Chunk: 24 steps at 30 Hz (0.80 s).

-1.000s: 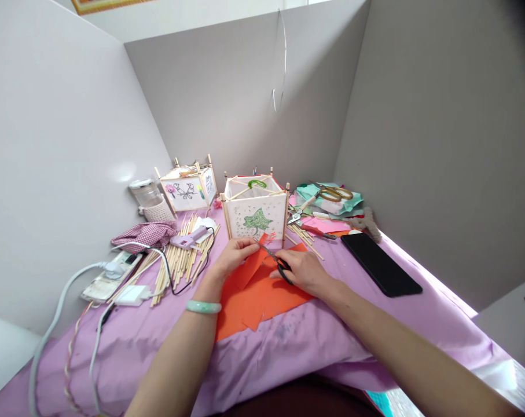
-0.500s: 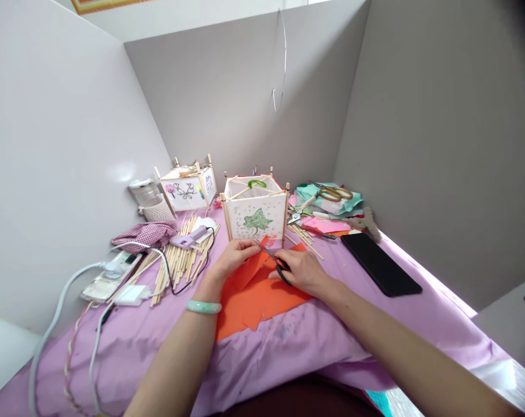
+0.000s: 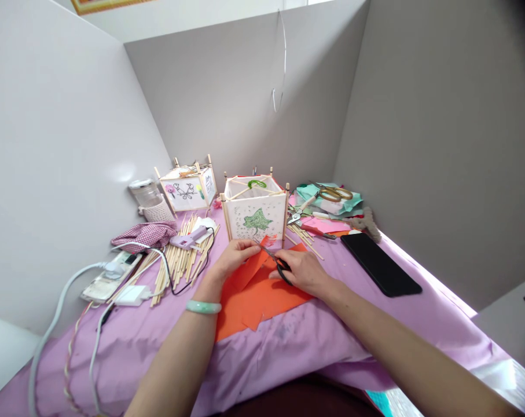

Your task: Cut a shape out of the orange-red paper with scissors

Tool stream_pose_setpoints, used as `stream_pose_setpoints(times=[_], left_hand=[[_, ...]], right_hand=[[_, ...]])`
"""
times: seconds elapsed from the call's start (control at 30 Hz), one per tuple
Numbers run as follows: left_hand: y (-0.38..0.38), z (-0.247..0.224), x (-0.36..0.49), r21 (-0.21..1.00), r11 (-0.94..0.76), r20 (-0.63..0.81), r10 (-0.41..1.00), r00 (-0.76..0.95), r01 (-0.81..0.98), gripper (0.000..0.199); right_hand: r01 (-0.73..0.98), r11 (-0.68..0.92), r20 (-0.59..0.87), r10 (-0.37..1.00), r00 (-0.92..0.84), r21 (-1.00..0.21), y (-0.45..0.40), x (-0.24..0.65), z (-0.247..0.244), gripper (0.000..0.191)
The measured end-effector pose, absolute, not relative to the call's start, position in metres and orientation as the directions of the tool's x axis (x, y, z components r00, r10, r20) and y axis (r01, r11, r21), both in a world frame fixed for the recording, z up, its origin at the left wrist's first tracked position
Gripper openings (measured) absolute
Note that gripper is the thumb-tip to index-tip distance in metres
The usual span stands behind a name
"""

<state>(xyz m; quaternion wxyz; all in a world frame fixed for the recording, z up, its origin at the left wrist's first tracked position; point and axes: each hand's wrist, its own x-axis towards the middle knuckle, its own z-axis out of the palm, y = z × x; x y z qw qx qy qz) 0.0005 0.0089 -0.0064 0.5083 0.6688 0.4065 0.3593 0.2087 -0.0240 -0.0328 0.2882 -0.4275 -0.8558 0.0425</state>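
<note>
My right hand (image 3: 304, 270) is closed round the black handles of a small pair of scissors (image 3: 283, 270), whose blades point up and left. Pinched in my left hand (image 3: 237, 256) is a folded piece of orange paper (image 3: 250, 272), close to the blade tips. A larger orange sheet (image 3: 262, 304) lies beneath both hands on the purple cloth. Small orange snippets (image 3: 270, 240) show just beyond the blades. Right behind the hands stands a white paper lantern (image 3: 256, 217) with a stick frame and a green leaf drawing.
Left are wooden sticks (image 3: 179, 263), a glue gun (image 3: 188, 237), a power strip (image 3: 112, 277) with cables, a jar (image 3: 144, 197) and a second lantern (image 3: 188, 191). Right are a black phone (image 3: 380, 264), pliers (image 3: 314, 230) and large scissors (image 3: 335, 193) on scraps. Grey panels enclose the table.
</note>
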Motion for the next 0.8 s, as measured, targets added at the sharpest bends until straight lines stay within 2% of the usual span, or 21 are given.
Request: stream_pose_setpoints(times=[0.1,0.27,0.47,0.8], left_hand=[[0.011,-0.008,0.0005,0.973,-0.16,0.084,0.918,0.387,0.168,0.026],[0.0141,-0.0109,-0.0002,0.992,-0.114,0.096,0.948,0.305,0.044,0.029],[0.014,-0.0103,-0.0005,0.995,-0.097,0.103,0.95,0.296,-0.036,0.029],[0.0128,-0.0097,0.0005,0.995,-0.098,0.097,0.951,0.293,-0.01,0.031]], right_hand=[[0.7,0.629,0.456,0.76,-0.463,-0.338,-0.0257,0.2089,-0.0303,0.042],[0.707,0.628,0.455,0.759,-0.465,-0.325,-0.0271,0.2095,-0.0274,0.044],[0.706,0.634,0.456,0.754,-0.472,-0.316,-0.0271,0.2105,-0.0267,0.043],[0.71,0.629,0.443,0.76,-0.476,-0.317,-0.0269,0.2092,-0.0265,0.04]])
